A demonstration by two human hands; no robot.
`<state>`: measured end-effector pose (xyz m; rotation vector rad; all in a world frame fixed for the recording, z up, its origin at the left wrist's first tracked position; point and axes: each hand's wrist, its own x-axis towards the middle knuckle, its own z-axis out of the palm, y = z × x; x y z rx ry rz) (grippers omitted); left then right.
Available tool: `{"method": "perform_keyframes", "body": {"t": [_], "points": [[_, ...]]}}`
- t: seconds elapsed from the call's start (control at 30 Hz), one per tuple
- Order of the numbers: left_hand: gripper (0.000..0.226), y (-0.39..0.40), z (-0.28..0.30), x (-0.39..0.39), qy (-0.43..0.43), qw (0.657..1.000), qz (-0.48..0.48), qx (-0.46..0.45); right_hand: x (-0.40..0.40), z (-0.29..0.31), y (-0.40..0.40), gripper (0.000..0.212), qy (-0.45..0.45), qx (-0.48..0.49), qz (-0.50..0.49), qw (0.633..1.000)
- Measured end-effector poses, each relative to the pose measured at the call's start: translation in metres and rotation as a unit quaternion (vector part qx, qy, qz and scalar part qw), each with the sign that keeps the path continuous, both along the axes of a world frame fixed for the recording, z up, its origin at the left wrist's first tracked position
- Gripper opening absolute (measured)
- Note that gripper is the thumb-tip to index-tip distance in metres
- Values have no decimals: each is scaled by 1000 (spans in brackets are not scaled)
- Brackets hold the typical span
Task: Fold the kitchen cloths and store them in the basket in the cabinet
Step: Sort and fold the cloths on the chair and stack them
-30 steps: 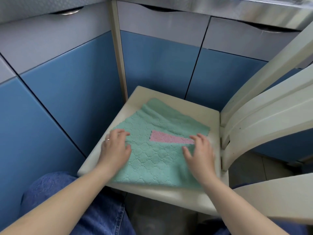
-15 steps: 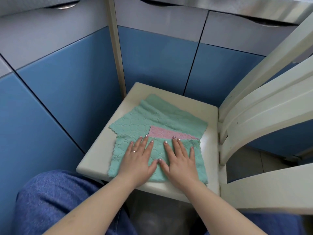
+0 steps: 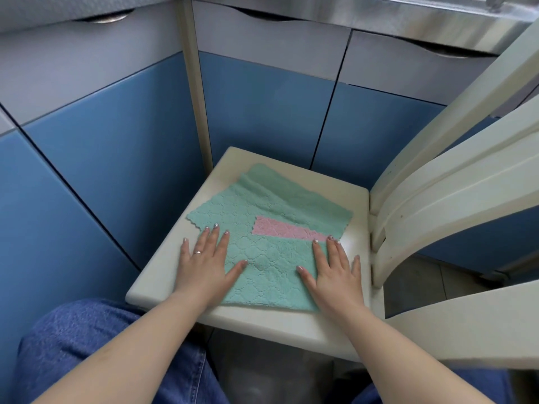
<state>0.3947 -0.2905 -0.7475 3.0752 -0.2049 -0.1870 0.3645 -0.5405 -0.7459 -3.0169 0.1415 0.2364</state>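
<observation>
Teal kitchen cloth [image 3: 268, 258] spread on the cream chair seat [image 3: 163, 275], near half folded over, with a pink strip [image 3: 284, 230] peeking out toward 1 o'clock from the fold. Left hand [image 3: 205, 262] flat at the fold's 9 o'clock edge, right hand [image 3: 335, 271] flat at 3 o'clock — fingers straight, pressing down, well apart, gripping nothing. Blue cabinet doors [image 3: 262, 112] closed at 12 o'clock. Jeans-clad knee [image 3: 87, 339] down at 7 o'clock.
</observation>
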Motion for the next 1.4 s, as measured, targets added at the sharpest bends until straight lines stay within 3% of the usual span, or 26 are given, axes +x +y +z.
{"method": "perform_keyframes", "body": {"t": [0.1,0.17,0.23,0.33,0.43,0.6,0.7,0.93,1.1,1.2,1.3,1.4], "points": [[83,5,2,0,23,999,22,-18,1,9,-3,78,4,-14,19,1000],[81,10,5,1,28,998,41,-43,10,18,2,68,-39,-20,61,997],[77,21,7,0,25,994,68,-87,26,26,16,57,-85,-8,131,988],[65,39,15,1,16,980,106,-171,54,35,43,47,-81,15,197,977],[56,56,23,-2,10,960,134,-245,74,38,66,41,-40,-13,223,974],[51,70,24,-7,30,950,149,-273,89,44,75,36,4,17,218,976],[50,72,25,-4,33,946,157,-280,87,50,74,23,4,24,246,969],[49,66,38,-4,-2,910,200,-363,67,91,64,27,-80,42,306,948],[50,43,57,-2,-12,810,277,-517,62,132,61,21,-146,155,264,941],[52,20,68,2,75,715,284,-635,60,142,60,19,-154,266,190,932],[34,-8,84,-4,185,620,257,-718,57,144,61,18,-151,365,109,912],[33,-23,85,-8,237,581,206,-750,51,139,58,17,-152,446,24,882]]}}
